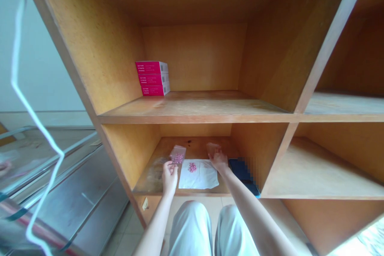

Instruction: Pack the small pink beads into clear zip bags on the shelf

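Fingers (171,167) of your left hand (169,177) are pinching together on a bag of pink beads (177,155), while your right hand (219,161) is clasping a clear bag (213,149), and a pink pile (192,167) is sitting on the white sheet (210,178) between them.

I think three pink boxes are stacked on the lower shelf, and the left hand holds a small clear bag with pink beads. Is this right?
Not right: the three pink boxes stand on the upper shelf, as the head view shows. The left hand does hold the small clear bag with pink beads.
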Tool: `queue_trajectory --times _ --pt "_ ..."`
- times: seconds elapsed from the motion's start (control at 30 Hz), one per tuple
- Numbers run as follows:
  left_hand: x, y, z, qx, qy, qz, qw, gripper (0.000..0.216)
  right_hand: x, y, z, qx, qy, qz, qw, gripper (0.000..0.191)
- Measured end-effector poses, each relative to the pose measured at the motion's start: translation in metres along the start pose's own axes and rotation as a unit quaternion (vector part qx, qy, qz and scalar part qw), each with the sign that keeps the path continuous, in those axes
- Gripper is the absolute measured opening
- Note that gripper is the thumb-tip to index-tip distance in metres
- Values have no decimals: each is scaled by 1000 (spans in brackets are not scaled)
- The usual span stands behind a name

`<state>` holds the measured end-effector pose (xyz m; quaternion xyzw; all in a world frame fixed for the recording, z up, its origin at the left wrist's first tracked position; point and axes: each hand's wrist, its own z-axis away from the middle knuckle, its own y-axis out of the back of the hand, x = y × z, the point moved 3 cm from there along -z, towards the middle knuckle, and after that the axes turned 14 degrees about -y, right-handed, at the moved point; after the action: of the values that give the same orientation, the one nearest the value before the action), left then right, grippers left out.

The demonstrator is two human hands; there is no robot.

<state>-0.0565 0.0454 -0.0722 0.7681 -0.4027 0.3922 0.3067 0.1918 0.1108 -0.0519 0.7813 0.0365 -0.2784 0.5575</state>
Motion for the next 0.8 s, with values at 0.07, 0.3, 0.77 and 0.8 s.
queue_trajectory --times 0.07,0.3,0.77,0.8 --pt "0 0 1 -1 -4 -4 1000 27 -2 0 -2 0 7 33 999 38" --pt "-1 0 1 -4 -6 2 1000 24 -10 0 -7 -20 24 89 996 40" --pt "-1 2 3 0 -6 3 1000 24 -4 -7 -17 -48 -35 52 997 31" --pt "-1 2 3 -1 -6 5 1000 24 -3 -7 -18 -50 -41 46 997 32"
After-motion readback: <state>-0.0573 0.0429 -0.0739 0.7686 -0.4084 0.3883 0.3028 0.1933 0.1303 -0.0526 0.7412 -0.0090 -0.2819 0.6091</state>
